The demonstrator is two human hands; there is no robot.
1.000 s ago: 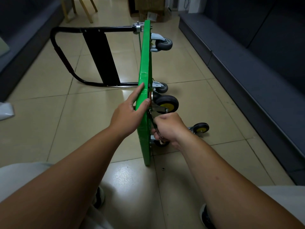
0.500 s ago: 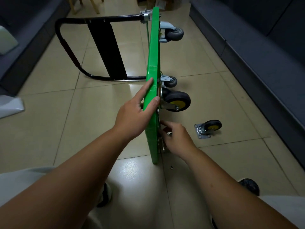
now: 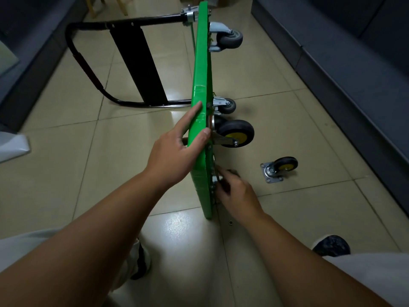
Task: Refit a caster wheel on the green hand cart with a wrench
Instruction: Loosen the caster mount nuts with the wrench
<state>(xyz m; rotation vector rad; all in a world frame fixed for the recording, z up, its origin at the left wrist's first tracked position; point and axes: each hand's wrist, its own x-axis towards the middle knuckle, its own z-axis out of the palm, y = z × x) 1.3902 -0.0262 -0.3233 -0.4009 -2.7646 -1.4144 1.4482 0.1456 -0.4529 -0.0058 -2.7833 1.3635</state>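
Note:
The green hand cart stands on its side on the tiled floor, underside facing right. My left hand grips its upper edge, thumb over the right face and index finger stretched along the top. My right hand is low against the underside near the near corner, fingers curled round a dark slim wrench at the bare mounting spot. A black caster with a yellow hub is mounted just above. A loose matching caster with its square plate lies on the floor to the right.
Two grey casters sit further along the deck. The black folded handle lies on the left. A small nut rests on the tile by the deck's corner. Dark sofas line both sides. My shoes flank the cart.
My right hand dropped from beside the yellow-hub caster to the lower near corner of the underside. The loose caster on the floor is now fully visible. My left hand kept its grip.

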